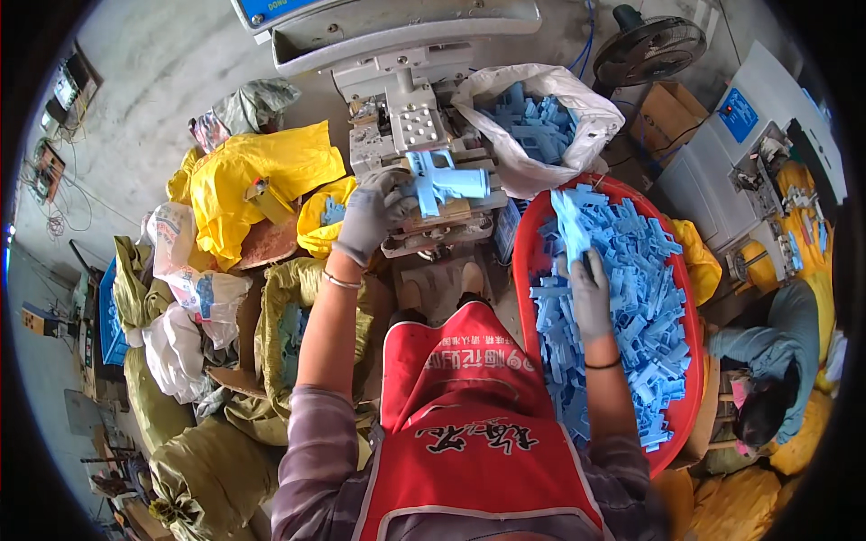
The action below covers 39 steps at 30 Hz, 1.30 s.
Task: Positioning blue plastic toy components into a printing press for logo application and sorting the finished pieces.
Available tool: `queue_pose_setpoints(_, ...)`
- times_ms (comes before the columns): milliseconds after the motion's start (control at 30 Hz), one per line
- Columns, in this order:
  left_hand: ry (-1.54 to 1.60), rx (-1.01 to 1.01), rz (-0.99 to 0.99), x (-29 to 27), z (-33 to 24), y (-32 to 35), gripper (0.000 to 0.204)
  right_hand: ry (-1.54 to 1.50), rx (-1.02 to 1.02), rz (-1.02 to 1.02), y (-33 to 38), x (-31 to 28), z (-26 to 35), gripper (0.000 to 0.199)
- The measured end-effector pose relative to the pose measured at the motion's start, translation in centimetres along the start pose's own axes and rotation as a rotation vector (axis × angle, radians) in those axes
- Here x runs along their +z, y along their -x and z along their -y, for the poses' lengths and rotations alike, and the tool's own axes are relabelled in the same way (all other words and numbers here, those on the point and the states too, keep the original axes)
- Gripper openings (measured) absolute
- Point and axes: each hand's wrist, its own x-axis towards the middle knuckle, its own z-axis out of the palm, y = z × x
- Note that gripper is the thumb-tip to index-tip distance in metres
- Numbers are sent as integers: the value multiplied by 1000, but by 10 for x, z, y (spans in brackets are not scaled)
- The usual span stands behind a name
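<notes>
My left hand (372, 215), in a grey glove, is closed on a light-blue toy pistol (458, 184) at the front of a printing machine (417, 122). The pistol lies on its side over the machine's bed, with a dark print near its left end. My right hand (590, 296), also gloved, is closed on a second light-blue toy pistol (569, 222), slightly blurred, which points away from me. That hand is above a red tub (690, 361) heaped with many similar blue toy pistols (645, 302).
A white sack (591, 108) of blue pieces stands beside the machine, a black fan (649, 50) behind it. Yellow bags (262, 176) and an olive sack (275, 316) crowd the left. Another person (776, 361) is at the far right beside a second machine (704, 176).
</notes>
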Motion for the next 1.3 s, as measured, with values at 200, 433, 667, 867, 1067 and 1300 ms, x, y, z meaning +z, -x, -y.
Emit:
queue_pose_setpoints(200,104,-326,-400,-19,10,86,34,569,-625,247,-77,88,27,46)
queue_pose_setpoints(433,229,-652,-543,-56,34,227,30,914,-773,562,-126,141,45,47)
queue_pose_setpoints(667,93,-749,-523,-42,53,289,32,1174,-645,800,-125,138,59,64)
queue_pose_setpoints(867,124,-728,-559,-34,64,308,33,970,-907,485,-112,99,55,58)
queue_pose_setpoints(1067,-162,-1025,-504,-65,85,382,40,924,-290,168,-28,-62,-34,34)
queue_pose_setpoints(1300,-419,-1064,-276,-49,98,376,40,1268,-52,-32,87,-163,-114,43)
